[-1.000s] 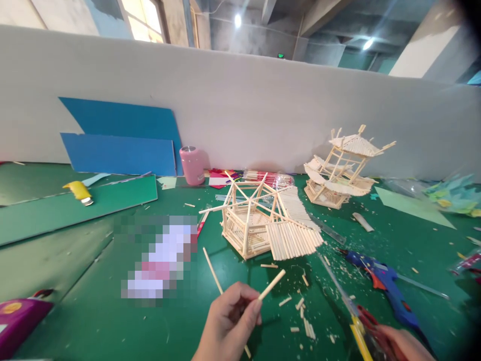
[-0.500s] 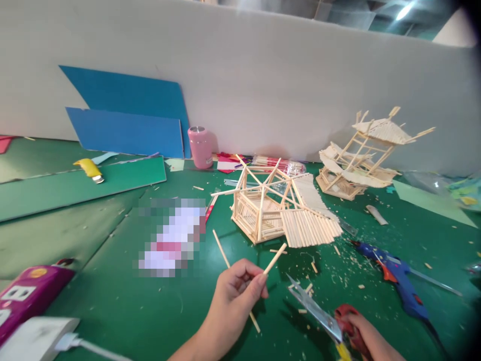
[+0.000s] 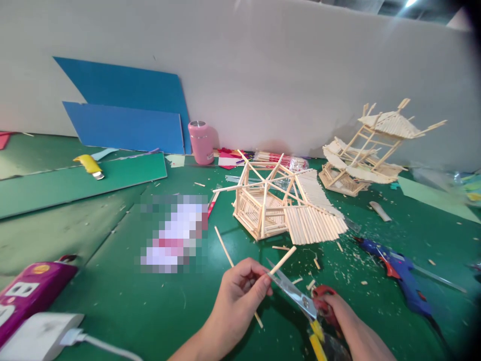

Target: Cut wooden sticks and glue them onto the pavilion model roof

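Thumb and fingers of my left hand (image 3: pixel 242 296) pinch a thin wooden stick (image 3: pixel 284 259), whose free end points up and right. Another long stick (image 3: pixel 224 245) runs behind that hand; whether the fingers hold it too, I cannot tell. My right hand (image 3: pixel 343 316) grips the red handle of a pair of scissors (image 3: pixel 298 296). The scissor blades lie at the pinched stick, close to my left fingertips. Just beyond stands a stick-built pavilion frame (image 3: pixel 263 205) with spoke-like roof beams. A roof panel of sticks (image 3: pixel 315 225) covers its right side.
A blue glue gun (image 3: pixel 402 276) lies at right amid wood scraps. Behind it stands a taller stick model (image 3: pixel 361 155). A pink bottle (image 3: pixel 201 143), blue boards (image 3: pixel 128 125) and a yellow cutter (image 3: pixel 89 165) are further back. A purple power strip (image 3: pixel 37 286) and white charger (image 3: pixel 41 336) sit at left.
My right hand has brought the scissors left and up, so their blades now meet the stick in my left hand. The left hand keeps its pinch. The view has shifted slightly.
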A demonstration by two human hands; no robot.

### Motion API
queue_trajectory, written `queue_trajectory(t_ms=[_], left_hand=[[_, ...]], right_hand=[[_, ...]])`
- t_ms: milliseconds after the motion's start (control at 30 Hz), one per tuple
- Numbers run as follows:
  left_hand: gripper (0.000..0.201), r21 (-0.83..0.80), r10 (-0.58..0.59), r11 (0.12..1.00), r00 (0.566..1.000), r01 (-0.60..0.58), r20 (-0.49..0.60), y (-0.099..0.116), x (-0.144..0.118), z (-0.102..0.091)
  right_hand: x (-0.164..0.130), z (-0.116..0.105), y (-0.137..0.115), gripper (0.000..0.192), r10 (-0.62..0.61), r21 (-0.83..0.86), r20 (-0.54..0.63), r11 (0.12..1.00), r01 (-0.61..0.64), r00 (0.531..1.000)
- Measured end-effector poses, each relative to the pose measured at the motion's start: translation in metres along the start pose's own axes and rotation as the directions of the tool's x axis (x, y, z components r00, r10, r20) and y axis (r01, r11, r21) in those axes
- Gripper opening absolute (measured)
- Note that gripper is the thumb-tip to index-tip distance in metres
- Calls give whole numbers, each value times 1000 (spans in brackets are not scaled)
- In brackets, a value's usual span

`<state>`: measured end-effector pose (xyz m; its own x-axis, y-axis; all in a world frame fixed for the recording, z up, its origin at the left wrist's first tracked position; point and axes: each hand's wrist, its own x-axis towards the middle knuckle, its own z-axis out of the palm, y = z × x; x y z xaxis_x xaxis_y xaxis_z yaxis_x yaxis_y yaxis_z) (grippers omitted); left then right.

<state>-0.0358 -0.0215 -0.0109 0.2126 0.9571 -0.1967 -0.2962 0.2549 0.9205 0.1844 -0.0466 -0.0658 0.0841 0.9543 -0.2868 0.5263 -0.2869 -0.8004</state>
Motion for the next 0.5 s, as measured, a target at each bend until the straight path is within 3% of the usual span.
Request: queue_trajectory(t_ms=[300, 500], left_hand=[[18, 41, 106, 993, 993, -108, 48, -2, 1, 0], [19, 145, 140, 978, 987, -150, 74, -1, 1, -3]], right_hand=[[-1, 0, -10, 34, 96, -51, 59, 994, -94, 994], [-15, -5, -20, 13, 53, -105, 33, 993, -49, 998]])
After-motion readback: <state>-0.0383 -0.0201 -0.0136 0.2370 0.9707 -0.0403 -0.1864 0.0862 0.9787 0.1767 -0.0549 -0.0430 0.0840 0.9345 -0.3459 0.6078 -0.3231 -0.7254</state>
